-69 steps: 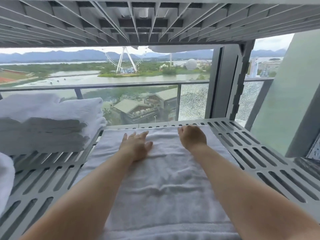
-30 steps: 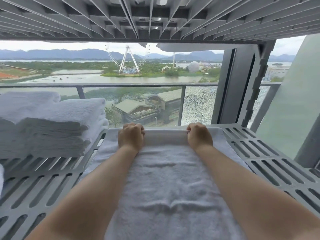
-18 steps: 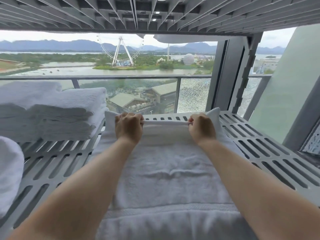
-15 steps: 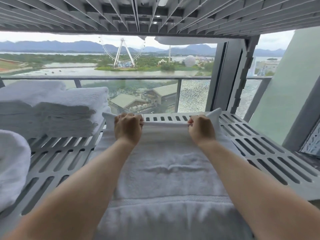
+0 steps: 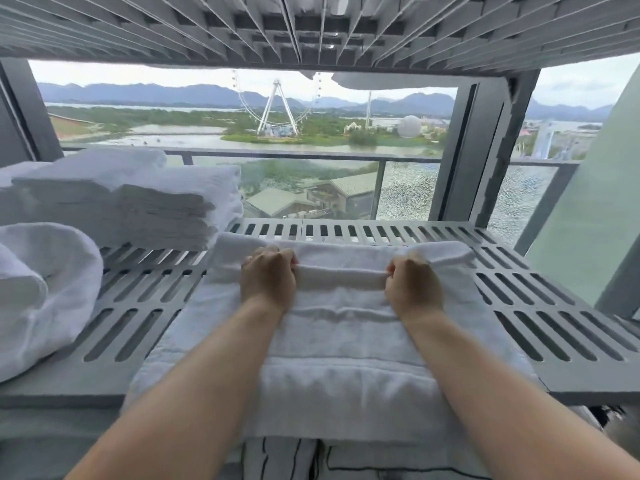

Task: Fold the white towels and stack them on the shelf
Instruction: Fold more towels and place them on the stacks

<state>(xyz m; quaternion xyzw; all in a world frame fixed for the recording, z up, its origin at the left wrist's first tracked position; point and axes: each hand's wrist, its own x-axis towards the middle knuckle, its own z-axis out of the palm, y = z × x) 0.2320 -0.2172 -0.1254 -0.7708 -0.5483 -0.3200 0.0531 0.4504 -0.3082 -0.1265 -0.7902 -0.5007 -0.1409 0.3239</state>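
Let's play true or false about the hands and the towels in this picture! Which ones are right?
1. The left hand and right hand both grip the towel. True.
2. The towel lies on the floor. False: it lies on the gray slotted shelf.
3. A stack of folded towels sits at the back left. True.
4. One hand lies flat and open. False: both curl round the towel's far edge.
5. A Ferris wheel shows outside. True.

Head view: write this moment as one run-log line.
left hand grips far end of white towel | right hand grips same end | towel on slotted shelf | folded towel stack behind-left
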